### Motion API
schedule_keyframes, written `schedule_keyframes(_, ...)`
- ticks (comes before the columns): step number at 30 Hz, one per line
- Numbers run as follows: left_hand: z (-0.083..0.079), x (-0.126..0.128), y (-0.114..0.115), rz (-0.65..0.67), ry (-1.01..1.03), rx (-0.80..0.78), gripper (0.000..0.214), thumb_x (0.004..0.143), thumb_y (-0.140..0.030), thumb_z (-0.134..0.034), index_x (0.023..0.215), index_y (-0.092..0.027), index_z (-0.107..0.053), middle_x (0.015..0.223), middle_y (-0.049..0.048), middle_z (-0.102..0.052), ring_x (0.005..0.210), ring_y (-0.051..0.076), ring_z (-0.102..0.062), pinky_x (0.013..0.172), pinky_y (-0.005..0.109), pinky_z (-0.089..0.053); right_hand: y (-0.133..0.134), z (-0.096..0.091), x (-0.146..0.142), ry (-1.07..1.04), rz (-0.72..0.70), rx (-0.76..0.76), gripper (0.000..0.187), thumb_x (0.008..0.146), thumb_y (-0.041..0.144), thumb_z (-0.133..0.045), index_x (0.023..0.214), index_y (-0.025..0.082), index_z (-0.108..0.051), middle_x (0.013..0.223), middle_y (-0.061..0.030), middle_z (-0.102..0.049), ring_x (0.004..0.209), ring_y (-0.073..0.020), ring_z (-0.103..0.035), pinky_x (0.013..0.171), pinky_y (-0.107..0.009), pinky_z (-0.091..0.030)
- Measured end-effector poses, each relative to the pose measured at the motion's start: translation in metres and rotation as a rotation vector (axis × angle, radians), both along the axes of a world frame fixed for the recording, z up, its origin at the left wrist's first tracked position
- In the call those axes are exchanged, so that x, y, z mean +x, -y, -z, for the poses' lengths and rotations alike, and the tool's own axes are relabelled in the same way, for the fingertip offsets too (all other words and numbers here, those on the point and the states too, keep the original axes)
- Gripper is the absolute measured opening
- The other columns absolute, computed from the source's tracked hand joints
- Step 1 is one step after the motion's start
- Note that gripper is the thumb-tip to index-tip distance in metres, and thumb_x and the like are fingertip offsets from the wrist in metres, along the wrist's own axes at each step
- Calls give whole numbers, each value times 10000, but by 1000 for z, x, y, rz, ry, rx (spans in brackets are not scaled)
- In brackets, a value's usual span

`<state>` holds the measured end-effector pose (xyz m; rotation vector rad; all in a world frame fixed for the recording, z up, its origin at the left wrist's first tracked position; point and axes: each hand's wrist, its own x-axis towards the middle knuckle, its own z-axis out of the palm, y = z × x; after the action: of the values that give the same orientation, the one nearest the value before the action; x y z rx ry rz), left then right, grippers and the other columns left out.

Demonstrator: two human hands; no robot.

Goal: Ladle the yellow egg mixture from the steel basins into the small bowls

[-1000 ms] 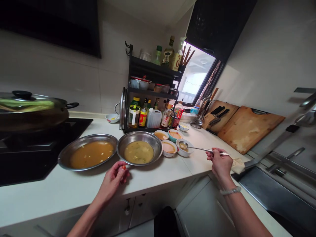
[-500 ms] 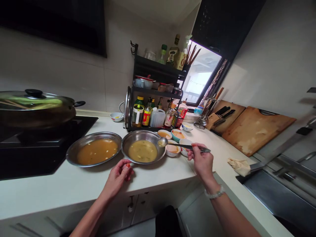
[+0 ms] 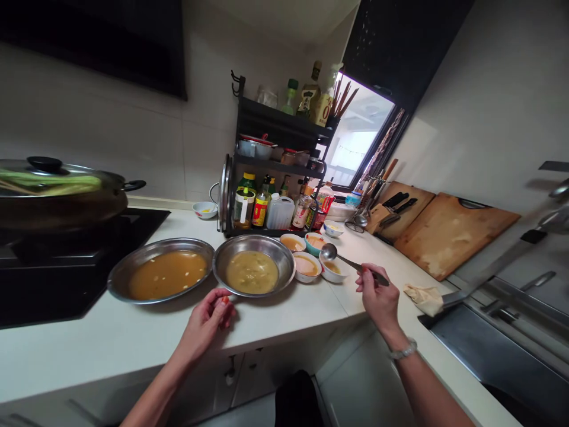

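Observation:
My right hand (image 3: 377, 293) is closed round the dark handle of a metal ladle (image 3: 329, 252). The ladle's round head is over the back rim of a small white bowl (image 3: 338, 277) with yellowish liquid in it. My left hand (image 3: 212, 313) is loosely curled at the near left edge of a steel basin (image 3: 287, 279) of pale yellow broth. Nothing shows between its fingers; whether they touch the rim I cannot tell. Left of that basin stands another steel basin (image 3: 116, 290) with orange-brown broth and pale bits.
Small bowls of orange liquid (image 3: 306, 276) cluster beside the basin. Behind them rises a black rack (image 3: 284, 163) of bottles. A lidded pan (image 3: 66, 204) sits on the stove at left. Cutting boards (image 3: 457, 234), a cloth (image 3: 424, 299) and the sink (image 3: 471, 344) are at right.
My right hand has moved right with the ladle, from the basin's rim to the small white bowl. Liquid now shows in that bowl. My left hand stays by the basin.

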<state>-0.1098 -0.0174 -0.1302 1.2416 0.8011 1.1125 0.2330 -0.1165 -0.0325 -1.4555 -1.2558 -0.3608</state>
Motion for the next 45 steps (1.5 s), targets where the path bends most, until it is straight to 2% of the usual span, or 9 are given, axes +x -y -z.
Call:
schedule_keyframes(4, 0, -1, 0, 1, -1, 4, 480, 750, -602, -615, 968, -180, -552, 638, -15, -595, 529, 115, -501, 504, 234, -413, 5, 9, 26, 37, 76, -114, 315, 887, 456, -473, 918, 176, -614, 612, 2, -621, 468, -143, -615, 440, -257, -519)
schedule_keyframes(9, -2, -1, 1, -10, -11, -22, 520, 710, -641, -629, 950, -185, -554, 629, -21, -577, 548, 133, -536, 503, 237, -414, 7, 18, 31, -70, 47, -153, 344, 841, 510, -515, 868, 184, -620, 597, 0, -634, 456, -148, -618, 431, -258, -521)
schedule_keyframes(12, -2, 0, 0, -15, -18, -22, 526, 702, -642, -636, 949, -184, -557, 632, -18, -581, 547, 133, -537, 503, 240, -419, 1, 21, 34, -325, 83, -79, 323, 801, 477, -575, 863, 162, -606, 541, 5, -628, 390, -137, -579, 378, -243, -496)
schedule_keyframes(17, 0, 0, -1, -13, -4, -18, 511, 713, -630, -634, 950, -185, -554, 619, -14, -596, 533, 122, -514, 495, 234, -422, -9, 19, 46, -709, 89, 153, 320, 655, 412, -701, 786, 149, -574, 489, 15, -611, 378, -126, -567, 325, -208, -469)
schedule_keyframes(28, -1, -1, 0, -2, -3, -10, 497, 738, -625, -621, 957, -186, -540, 623, -17, -602, 540, 113, -499, 502, 221, -419, -6, -1, 47, -733, 33, 220, 293, 620, 342, -722, 782, 148, -575, 502, 21, -618, 396, -119, -581, 323, -187, -464)
schedule_keyframes(33, 1, -1, -1, -1, -9, -4, 505, 740, -631, -615, 961, -184, -538, 624, -16, -609, 530, 112, -490, 504, 224, -418, -10, -15, 29, -777, -57, 234, 301, 604, 325, -738, 783, 142, -581, 515, 1, -634, 399, -105, -568, 329, -164, -433)
schedule_keyframes(38, 2, 0, -1, 15, 5, -1, 484, 763, -608, -610, 985, -184, -535, 636, -28, -587, 560, 115, -509, 517, 222, -417, -19, -25, -7, -793, -174, 186, 310, 633, 344, -744, 805, 137, -591, 519, -3, -632, 409, -111, -569, 343, -171, -425)
schedule_keyframes(42, 4, 0, -2, 15, 17, 14, 469, 773, -595, -609, 985, -182, -536, 632, -33, -578, 562, 109, -498, 519, 218, -412, -30, -21, -41, -740, -276, 99, 324, 696, 404, -725, 840, 154, -579, 507, 17, -612, 412, -125, -575, 351, -193, -444)
schedule_keyframes(45, 7, 1, -4, 8, 6, 24, 468, 782, -589, -601, 995, -176, -541, 628, -32, -573, 565, 112, -498, 519, 220, -409, -33, -10, -66, -573, -389, 14, 271, 799, 423, -648, 881, 171, -587, 525, 29, -602, 394, -117, -555, 373, -218, -476)
